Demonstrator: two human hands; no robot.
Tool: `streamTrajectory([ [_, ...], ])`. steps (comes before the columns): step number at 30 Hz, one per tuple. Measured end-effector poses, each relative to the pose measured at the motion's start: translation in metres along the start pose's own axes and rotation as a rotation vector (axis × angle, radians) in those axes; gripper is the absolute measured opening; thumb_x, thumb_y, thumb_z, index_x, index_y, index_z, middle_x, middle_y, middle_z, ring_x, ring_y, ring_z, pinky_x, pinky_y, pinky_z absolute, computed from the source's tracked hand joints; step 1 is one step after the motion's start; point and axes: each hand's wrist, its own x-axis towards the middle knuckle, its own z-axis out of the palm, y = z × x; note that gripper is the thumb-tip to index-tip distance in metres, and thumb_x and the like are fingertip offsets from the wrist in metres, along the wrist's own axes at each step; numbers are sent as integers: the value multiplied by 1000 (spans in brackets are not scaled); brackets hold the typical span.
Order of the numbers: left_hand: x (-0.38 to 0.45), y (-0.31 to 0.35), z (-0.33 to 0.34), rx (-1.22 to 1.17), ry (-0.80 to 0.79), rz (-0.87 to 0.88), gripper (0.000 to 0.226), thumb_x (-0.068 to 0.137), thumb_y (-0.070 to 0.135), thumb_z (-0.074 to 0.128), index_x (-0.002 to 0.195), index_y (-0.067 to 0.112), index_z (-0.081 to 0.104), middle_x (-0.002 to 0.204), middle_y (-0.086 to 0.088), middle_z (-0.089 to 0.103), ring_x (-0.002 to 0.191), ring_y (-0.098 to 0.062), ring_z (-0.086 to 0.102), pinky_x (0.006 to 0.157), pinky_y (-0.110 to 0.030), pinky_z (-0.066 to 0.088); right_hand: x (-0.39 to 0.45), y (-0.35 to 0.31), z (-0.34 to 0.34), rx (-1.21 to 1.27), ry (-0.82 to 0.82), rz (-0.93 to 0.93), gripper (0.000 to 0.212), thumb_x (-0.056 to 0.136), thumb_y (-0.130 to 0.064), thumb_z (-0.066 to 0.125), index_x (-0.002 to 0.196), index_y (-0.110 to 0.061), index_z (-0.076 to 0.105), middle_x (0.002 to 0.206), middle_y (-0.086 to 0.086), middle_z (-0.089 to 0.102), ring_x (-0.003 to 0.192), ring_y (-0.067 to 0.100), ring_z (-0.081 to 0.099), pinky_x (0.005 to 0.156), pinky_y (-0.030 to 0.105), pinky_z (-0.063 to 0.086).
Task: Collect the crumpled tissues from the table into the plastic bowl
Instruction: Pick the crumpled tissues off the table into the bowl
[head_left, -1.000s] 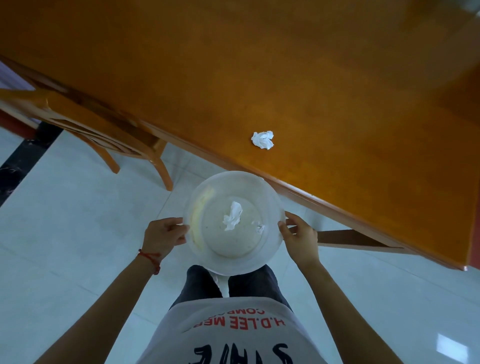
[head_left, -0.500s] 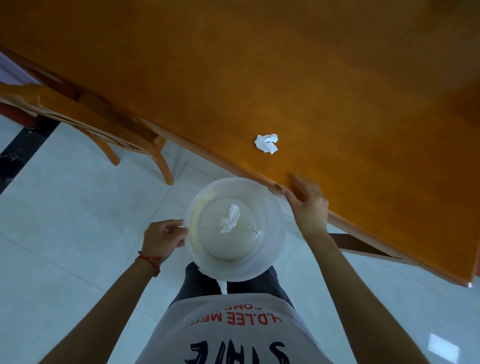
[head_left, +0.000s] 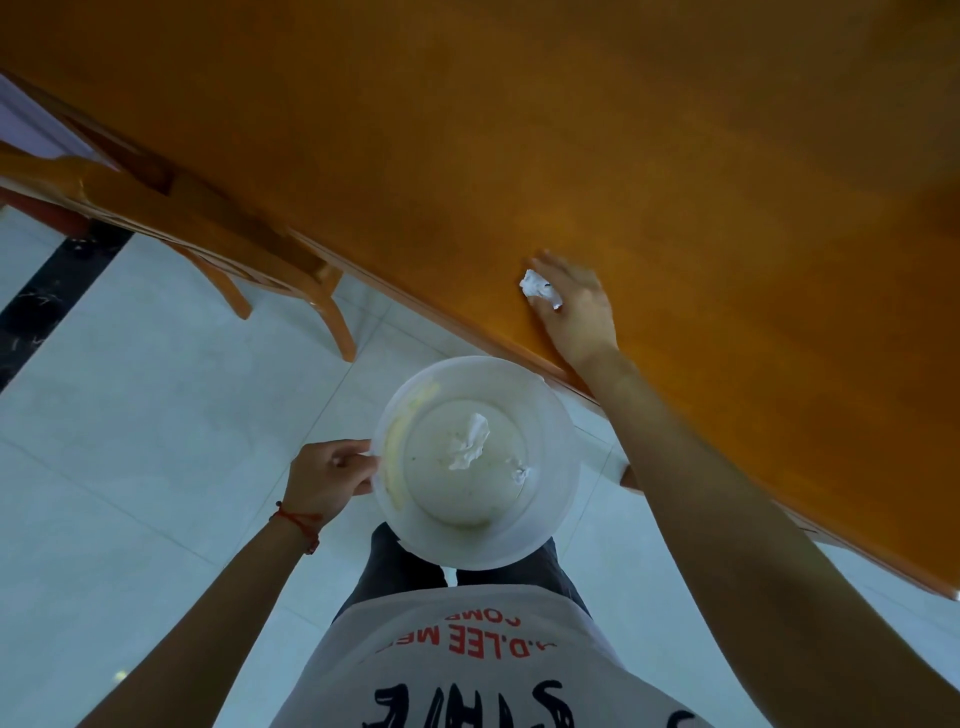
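A white crumpled tissue (head_left: 540, 289) lies on the orange wooden table (head_left: 519, 145) near its front edge. My right hand (head_left: 576, 306) is over it, fingers curled around the tissue and touching it. The translucent white plastic bowl (head_left: 550, 514) is held off the table's edge, above the floor. My left hand (head_left: 327, 475) pinches its left rim. Inside the bowl lie one larger crumpled tissue (head_left: 470, 441) and a smaller scrap (head_left: 521, 474).
A wooden chair (head_left: 171, 228) stands tucked under the table at the left. Pale floor tiles (head_left: 156, 415) with a dark strip (head_left: 47, 312) lie below. My legs and white printed shirt (head_left: 467, 660) fill the bottom.
My right hand left the bowl's right rim, reached up over the table edge and arrived at the tissue. The left hand alone now holds the bowl.
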Motion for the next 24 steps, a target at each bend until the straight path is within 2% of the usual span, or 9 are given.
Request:
streamTrajectory([
  [3,1,-1,0,29,-2,14,29,77,2,65,105,-6,65,79,-13,70,70,-18,68,59,-18,57,-1,4,3,-39,10,-33,35,90,-11,51,125,-14,54,133,7,53,125,23,39,100,25,32],
  [5,0,-2,0,19,8,7,24,76,1,65,100,-4,66,67,0,71,61,-12,68,56,-16,56,-3,6,4,-31,44,-39,31,90,-9,51,121,-11,57,126,11,58,120,26,44,93,22,33],
  [7,0,-2,0,22,4,11,23,76,1,65,99,-3,67,64,5,70,61,-13,68,55,-16,56,-8,6,4,-4,71,-17,29,90,-10,52,118,-10,59,123,13,60,117,28,47,91,24,35],
  [12,2,-4,0,25,-5,17,30,77,3,65,106,-6,64,79,-15,68,71,-21,66,58,-17,57,-37,-8,4,87,172,-94,25,87,-11,58,111,-7,63,112,14,65,107,28,55,83,21,37],
  [14,2,-6,0,41,-13,30,30,78,4,64,106,-6,64,83,-17,68,72,-20,66,58,-16,56,-56,-16,6,126,184,-144,24,86,-11,59,109,-6,64,107,15,67,103,27,57,79,23,42],
  [17,2,-8,0,62,-8,25,29,78,5,65,105,-4,65,79,-11,69,61,-13,68,61,-18,57,-91,-25,21,146,188,-224,21,83,-6,62,104,-6,65,99,14,69,93,25,61,75,25,49],
  [20,2,-11,-1,65,-15,8,28,78,5,65,104,-4,66,73,-3,71,59,-3,68,60,-17,57,-121,-29,38,130,50,-215,27,84,-16,61,109,-9,63,107,12,68,99,24,61,82,30,53],
  [22,2,-13,-1,50,-7,-3,21,78,4,64,98,-2,66,56,11,69,55,-1,66,56,-13,54,-133,-30,45,121,-168,-95,40,85,-27,60,123,-14,55,126,9,58,117,22,51,97,34,44],
  [24,0,-12,-1,40,4,1,16,78,4,64,93,1,67,49,17,66,53,-1,65,55,-11,54,-140,-27,48,105,-223,-31,47,85,-30,61,129,-17,49,136,6,51,127,22,43,104,36,37],
])
